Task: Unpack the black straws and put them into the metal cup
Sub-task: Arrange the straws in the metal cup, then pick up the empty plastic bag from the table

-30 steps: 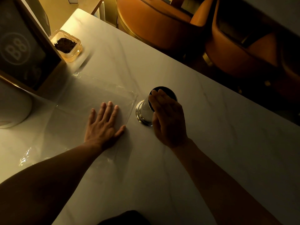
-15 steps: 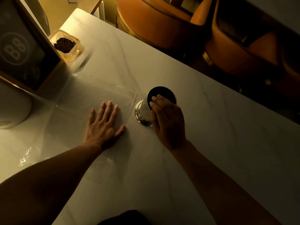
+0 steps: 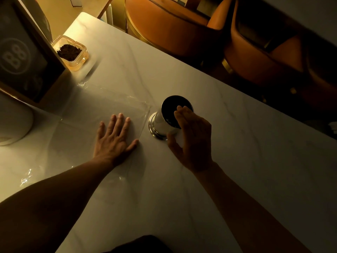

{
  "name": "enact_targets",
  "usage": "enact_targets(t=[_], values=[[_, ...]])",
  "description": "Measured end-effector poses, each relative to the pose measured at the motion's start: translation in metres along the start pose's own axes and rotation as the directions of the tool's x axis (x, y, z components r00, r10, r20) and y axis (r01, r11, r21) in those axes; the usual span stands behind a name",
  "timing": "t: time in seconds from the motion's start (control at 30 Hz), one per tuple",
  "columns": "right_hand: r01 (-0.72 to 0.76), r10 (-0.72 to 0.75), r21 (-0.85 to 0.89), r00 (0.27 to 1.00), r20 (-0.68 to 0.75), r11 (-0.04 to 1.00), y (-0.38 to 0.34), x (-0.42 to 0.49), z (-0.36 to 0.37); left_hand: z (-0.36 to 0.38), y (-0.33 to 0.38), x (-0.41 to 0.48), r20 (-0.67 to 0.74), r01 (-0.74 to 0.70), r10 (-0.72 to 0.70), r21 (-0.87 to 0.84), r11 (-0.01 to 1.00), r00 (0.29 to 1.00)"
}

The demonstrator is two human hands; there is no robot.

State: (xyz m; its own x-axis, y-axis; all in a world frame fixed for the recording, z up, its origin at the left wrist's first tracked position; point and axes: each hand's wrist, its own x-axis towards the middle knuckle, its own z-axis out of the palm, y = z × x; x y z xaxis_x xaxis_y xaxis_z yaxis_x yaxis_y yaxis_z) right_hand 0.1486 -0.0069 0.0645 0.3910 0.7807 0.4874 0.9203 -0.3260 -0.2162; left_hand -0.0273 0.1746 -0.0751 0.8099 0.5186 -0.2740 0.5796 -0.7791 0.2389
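A shiny metal cup point(image 3: 160, 124) stands upright on the white marble table point(image 3: 246, 161). Its mouth looks black inside, and I cannot make out single straws in it. My right hand point(image 3: 193, 141) hovers at the cup's right side, fingertips over the rim, thumb spread low near the base, palm off the wall. My left hand point(image 3: 114, 141) lies flat, fingers spread, on a clear plastic wrapper point(image 3: 102, 106) left of the cup. The wrapper looks flat and empty.
A clear square dish of dark bits point(image 3: 72, 53) sits at the back left, beside a dark framed sign point(image 3: 20, 57). A white rounded object point(image 3: 12, 123) stands at the left edge. Orange chairs point(image 3: 173, 28) line the table's far side.
My right hand has slid back off the top of the cup towards me, baring more of its dark mouth. My left hand has stayed flat on the wrapper.
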Motion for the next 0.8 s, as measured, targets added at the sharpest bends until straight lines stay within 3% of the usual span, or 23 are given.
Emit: enact_targets(t=[0.3, 0.47, 0.6, 0.7, 0.8], values=[[-0.221, 0.221, -0.080, 0.975, -0.006, 0.972, -0.027, -0.067, -0.025, -0.013, -0.006, -0.004, 0.047, -0.017, 0.026, -0.178, 0.984, 0.999], [-0.199, 0.205, -0.050, 0.955, 0.216, 0.979, -0.072, -0.103, -0.011, -0.015, -0.006, -0.024, 0.103, -0.007, 0.036, -0.267, 0.964, 0.994], [-0.267, 0.242, -0.008, 0.862, 0.445, 0.964, -0.110, -0.101, 0.021, -0.012, -0.005, -0.045, 0.078, -0.045, 0.072, -0.305, 0.951, 0.994], [-0.364, 0.318, -0.036, 0.757, 0.571, 0.931, -0.123, -0.097, 0.046, -0.017, 0.000, -0.053, 0.071, 0.005, 0.026, -0.403, 0.915, 0.997], [-0.357, 0.326, -0.097, 0.668, 0.669, 0.929, -0.124, -0.097, 0.066, -0.023, 0.002, -0.062, 0.029, 0.025, -0.012, -0.512, 0.859, 1.000]])
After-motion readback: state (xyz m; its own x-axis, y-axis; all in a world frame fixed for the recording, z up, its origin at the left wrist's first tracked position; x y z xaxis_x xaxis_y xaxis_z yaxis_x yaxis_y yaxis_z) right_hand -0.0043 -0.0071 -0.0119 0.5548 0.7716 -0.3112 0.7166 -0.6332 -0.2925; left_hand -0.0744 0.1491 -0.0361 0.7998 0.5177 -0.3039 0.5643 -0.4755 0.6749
